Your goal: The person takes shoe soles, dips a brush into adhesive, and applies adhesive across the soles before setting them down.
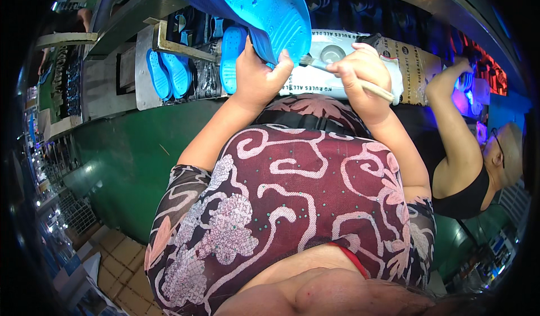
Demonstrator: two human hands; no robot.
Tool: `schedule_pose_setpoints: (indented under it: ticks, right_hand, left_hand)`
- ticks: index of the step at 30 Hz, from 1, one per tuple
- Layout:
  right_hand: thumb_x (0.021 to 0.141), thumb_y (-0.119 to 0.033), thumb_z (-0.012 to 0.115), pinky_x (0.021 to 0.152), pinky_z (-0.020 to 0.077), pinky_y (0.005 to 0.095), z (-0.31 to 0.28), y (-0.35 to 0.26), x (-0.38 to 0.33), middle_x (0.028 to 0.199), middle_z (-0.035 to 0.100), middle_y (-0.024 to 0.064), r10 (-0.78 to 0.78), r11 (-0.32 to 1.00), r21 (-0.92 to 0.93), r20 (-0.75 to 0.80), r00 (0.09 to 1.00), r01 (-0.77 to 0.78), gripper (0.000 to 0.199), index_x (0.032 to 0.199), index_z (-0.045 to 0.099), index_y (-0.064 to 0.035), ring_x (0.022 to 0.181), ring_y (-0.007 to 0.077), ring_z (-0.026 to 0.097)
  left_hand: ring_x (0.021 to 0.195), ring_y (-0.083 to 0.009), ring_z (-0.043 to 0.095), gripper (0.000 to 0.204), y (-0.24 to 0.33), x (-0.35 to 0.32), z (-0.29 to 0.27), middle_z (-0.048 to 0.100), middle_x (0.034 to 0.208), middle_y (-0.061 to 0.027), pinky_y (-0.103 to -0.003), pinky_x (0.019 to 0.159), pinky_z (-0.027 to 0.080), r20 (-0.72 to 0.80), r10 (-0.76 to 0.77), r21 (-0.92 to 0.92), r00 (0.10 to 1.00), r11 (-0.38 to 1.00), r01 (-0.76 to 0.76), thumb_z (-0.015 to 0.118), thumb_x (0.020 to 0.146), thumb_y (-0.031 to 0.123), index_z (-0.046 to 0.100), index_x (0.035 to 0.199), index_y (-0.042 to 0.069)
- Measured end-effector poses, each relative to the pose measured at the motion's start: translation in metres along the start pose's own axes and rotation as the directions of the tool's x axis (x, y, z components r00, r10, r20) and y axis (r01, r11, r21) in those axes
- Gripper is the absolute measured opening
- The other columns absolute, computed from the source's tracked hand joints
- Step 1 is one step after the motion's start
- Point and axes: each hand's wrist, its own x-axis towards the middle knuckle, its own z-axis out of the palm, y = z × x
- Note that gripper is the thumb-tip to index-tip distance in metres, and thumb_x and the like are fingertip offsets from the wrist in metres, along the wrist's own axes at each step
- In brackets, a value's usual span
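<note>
My left hand (256, 77) is closed on the near end of a blue shoe sole (270, 21), which is raised and tilted, its ridged face dotted with small holes. In my right hand (363, 77) is a brush (378, 91) with a pale wooden handle, gripped between thumb and fingers. The brush's dark bristles are at the sole's right edge; whether they touch it I cannot tell. Just beyond the brush, a round grey dish (332, 53) stands on a white printed sheet (315, 88). Another blue sole (231, 57) lies just left of my left hand.
Two more blue soles (169, 75) lie at the left of the work surface. A metal bar (188, 50) juts across there. Brown printed paper (416, 71) lies to the right. A co-worker's arm (455, 113) reaches in at the right. Dark shoe parts (360, 7) line the back.
</note>
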Motion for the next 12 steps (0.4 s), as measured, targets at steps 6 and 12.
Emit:
schedule_pose_setpoints:
  ticks: [6,12]
  right_hand:
    - [0.080,-0.012,0.059,0.078,0.0423,0.0373,-0.003,-0.001,-0.004,0.059,0.059,0.0022,-0.030,1.000,-0.005,0.003,1.000,0.030,0.016,0.066,0.065,-0.0066,0.057,0.0185,0.054]
    - [0.081,-0.015,0.060,0.079,0.0414,0.0367,-0.001,0.002,0.001,0.061,0.060,0.0033,-0.023,0.999,0.033,-0.045,0.999,0.024,0.017,0.067,0.065,-0.0058,0.057,0.0194,0.054]
  left_hand:
    - [0.076,-0.0234,0.064,0.043,-0.014,0.001,-0.002,0.062,0.088,-0.0161,-0.031,0.069,0.050,-0.049,0.141,-0.001,0.989,0.990,-0.142,0.063,0.071,0.005,0.045,0.110,-0.004]
    - [0.073,-0.0262,0.064,0.043,-0.017,0.003,-0.001,0.063,0.087,-0.0153,-0.031,0.067,0.050,-0.037,0.230,0.067,0.972,0.971,-0.227,0.063,0.071,0.005,0.045,0.109,-0.004]
